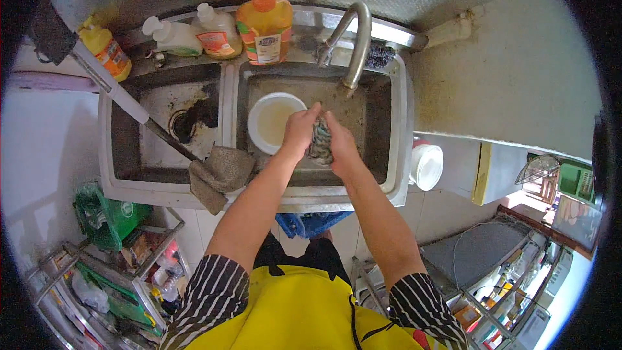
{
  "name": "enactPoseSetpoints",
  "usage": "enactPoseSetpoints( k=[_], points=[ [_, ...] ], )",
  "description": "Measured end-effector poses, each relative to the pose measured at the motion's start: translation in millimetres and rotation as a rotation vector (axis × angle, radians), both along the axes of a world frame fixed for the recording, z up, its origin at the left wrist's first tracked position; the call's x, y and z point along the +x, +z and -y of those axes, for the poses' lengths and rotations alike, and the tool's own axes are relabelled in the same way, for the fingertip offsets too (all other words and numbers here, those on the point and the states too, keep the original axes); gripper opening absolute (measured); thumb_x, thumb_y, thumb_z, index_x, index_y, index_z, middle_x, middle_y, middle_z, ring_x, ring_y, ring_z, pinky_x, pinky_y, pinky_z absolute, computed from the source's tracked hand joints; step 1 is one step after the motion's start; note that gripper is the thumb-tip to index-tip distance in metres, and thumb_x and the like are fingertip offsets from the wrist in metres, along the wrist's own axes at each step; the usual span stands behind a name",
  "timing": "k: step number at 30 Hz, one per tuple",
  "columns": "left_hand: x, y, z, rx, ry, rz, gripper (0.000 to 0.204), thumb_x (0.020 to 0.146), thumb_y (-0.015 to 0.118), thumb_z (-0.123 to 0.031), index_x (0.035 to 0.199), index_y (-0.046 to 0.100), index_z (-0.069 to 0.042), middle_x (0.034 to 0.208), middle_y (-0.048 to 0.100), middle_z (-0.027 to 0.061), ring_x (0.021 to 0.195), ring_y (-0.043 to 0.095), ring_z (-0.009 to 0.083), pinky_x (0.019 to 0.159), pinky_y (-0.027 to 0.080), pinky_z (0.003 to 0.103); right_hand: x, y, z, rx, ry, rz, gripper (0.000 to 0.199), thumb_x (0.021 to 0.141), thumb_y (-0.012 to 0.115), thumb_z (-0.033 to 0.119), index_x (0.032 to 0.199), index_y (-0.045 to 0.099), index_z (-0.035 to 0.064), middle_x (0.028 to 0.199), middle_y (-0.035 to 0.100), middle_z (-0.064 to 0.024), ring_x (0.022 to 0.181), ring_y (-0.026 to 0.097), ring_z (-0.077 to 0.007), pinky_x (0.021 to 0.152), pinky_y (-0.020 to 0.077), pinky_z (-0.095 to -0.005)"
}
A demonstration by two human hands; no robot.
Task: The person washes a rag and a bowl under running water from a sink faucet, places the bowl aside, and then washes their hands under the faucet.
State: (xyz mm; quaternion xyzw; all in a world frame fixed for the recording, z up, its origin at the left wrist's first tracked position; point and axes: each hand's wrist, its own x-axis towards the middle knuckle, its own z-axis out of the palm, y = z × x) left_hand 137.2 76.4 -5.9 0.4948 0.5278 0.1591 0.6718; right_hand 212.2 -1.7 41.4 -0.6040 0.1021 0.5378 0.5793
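Over the right basin of the double sink (240, 126), my left hand (300, 131) and my right hand (341, 144) are together, thumbs toward the tap. Between them they grip a grey-green lumpy bundle (321, 140) with a ridged, banded surface; I cannot make out whether it is cloth or something else. A white round bowl (253, 124) of cloudy, pale liquid stands in the basin just left of my hands, partly behind my left hand. The curved metal tap (360, 39) is beyond my hands, its spout above the basin. No water stream is visible.
Along the sink's back ledge stand a large orange bottle (264, 23), two pale pump bottles and a dark scrubber (380, 57). A grey cloth (223, 175) drapes over the front left rim, beside a long-handled tool (126, 100). A white bucket (427, 166) is at the right.
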Motion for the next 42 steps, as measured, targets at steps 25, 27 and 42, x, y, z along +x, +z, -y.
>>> enactPoseSetpoints(
  k=[25,27,42],
  points=[
    [-35.5,5.1,-1.0,-0.880,0.306,0.909,0.026,0.081,0.060,-0.010,0.107,0.058,-0.005,0.106,0.064,0.0085,0.099,0.062,0.0253,0.090,0.049,0.039,90.4,-4.6,-109.7,0.098,0.492,1.052,0.026,0.088,0.057,0.029,0.103,0.068,0.0104,0.077,0.064,-0.0125,0.076,0.062,-0.0209,0.067,0.0467,-0.0360],
    [-35.6,5.3,-0.5,-0.896,0.327,0.887,0.024,0.081,0.061,-0.010,0.105,0.058,-0.005,0.104,0.064,0.0082,0.098,0.062,0.0253,0.089,0.049,0.039,80.7,10.5,-117.9,-0.123,0.613,1.203,0.028,0.088,0.058,0.032,0.105,0.067,0.0121,0.080,0.065,-0.0157,0.078,0.064,-0.0251,0.069,0.0474,-0.0379],
    [-28.5,10.7,-3.7,-0.796,0.265,0.751,0.021,0.089,0.061,-0.025,0.099,0.064,-0.008,0.092,0.067,0.0033,0.083,0.065,0.0174,0.074,0.054,0.035,47.6,3.9,10.2,0.014,0.316,0.474,0.034,0.090,0.064,0.025,0.113,0.060,0.0005,0.096,0.062,-0.0030,0.083,0.059,-0.0123,0.072,0.0488,-0.0254]
  ],
)
